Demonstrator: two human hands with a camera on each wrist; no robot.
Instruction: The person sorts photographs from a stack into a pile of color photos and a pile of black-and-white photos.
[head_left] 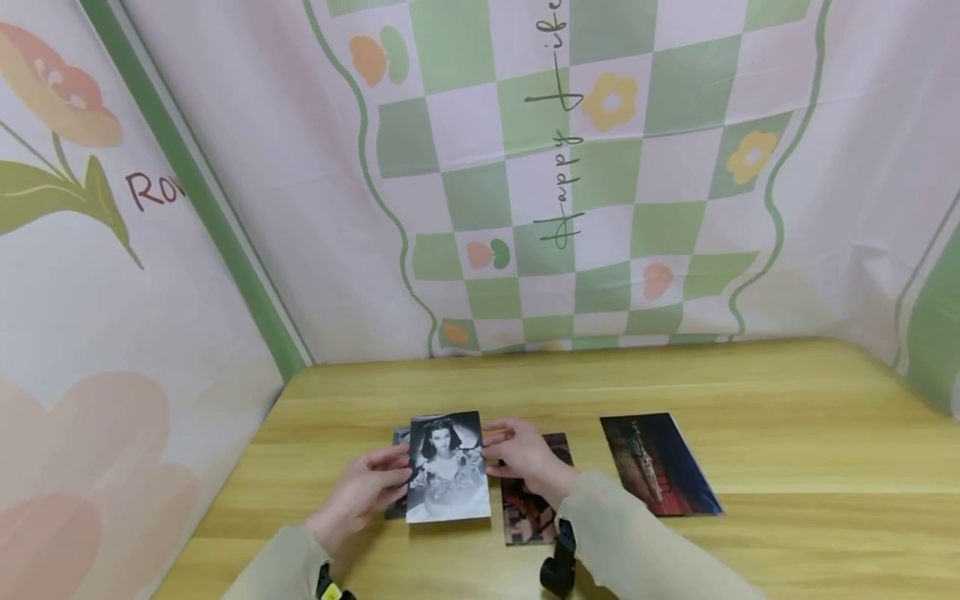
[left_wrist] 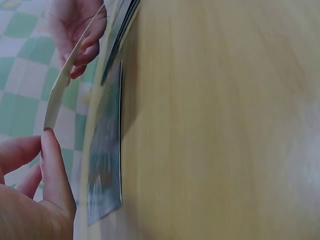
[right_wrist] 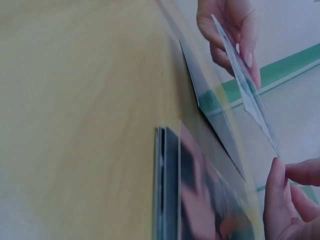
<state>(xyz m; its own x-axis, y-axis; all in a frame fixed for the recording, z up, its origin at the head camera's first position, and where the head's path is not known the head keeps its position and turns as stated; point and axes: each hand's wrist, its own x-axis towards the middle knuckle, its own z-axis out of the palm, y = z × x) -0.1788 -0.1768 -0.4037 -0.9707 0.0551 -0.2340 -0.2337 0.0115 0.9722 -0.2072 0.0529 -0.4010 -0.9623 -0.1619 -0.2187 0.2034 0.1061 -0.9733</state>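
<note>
A black-and-white photo print (head_left: 448, 479) of a person in a patterned dress is held up by its two side edges. My left hand (head_left: 358, 493) pinches the left edge between thumb and fingers, while my right hand (head_left: 529, 457) pinches the right edge. Both wrist views show the print (left_wrist: 61, 92) raised off the table and slightly bowed. Behind it, mostly covered, another dark print (head_left: 397, 505) lies flat on the table. Under my right hand sits a stack of prints (head_left: 527, 523); its layered edges show in the right wrist view, with a reddish picture on top.
Farther right on the wooden table (head_left: 810, 450) lies a dark print (head_left: 662, 467) with a red lower part. A green-and-white checkered cloth (head_left: 540, 275) with lettering hangs behind the table's far edge. Another printed cloth (head_left: 112, 333) hangs at the left.
</note>
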